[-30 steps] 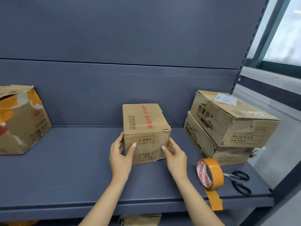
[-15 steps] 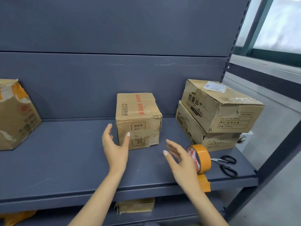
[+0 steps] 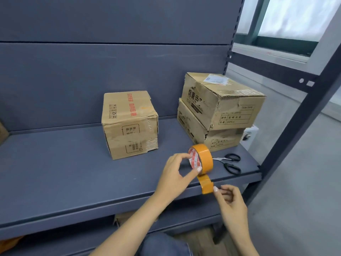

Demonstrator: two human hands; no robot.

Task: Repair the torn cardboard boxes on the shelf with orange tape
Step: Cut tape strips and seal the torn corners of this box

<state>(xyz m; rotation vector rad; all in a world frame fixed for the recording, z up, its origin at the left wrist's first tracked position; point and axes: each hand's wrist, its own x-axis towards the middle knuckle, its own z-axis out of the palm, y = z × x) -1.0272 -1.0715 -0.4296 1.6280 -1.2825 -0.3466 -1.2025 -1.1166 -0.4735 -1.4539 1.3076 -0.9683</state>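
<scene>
Head view: a grey shelf (image 3: pixel 73 178) seen from above and in front, both hands low and to the right.
Left hand (image 3: pixel 175 177): thumb and forefinger curled onto the near side of the tape roll (image 3: pixel 202 160), steadying it upright on its edge; other fingers bent behind.
Right hand (image 3: pixel 231 198): fingers curled, tips pinching the free end of the tape strip (image 3: pixel 206 184) at the shelf's front lip.
Tape roll: orange, red-and-white core label facing left; stands near the front edge, right of centre, between the small box and the scissors.
Tape strip: a short length hangs from the roll's underside down over the shelf edge.
Small box (image 3: pixel 130 124): mid-shelf, apart from the roll, red print on top; front right corner creased and torn, ribbed cardboard showing low on the right.
Stacked boxes (image 3: pixel 219 109): two, at the right end against the back panel; upper one skewed on the lower, both with ragged edges.
Scissors (image 3: pixel 231 163): black handles, flat on the shelf just right of the roll, in front of the stack.
Lower shelf: part of another box (image 3: pixel 127 218) shows beneath; detail cannot be told.
Window (image 3: pixel 287 19): upper right, beyond the shelf upright.
</scene>
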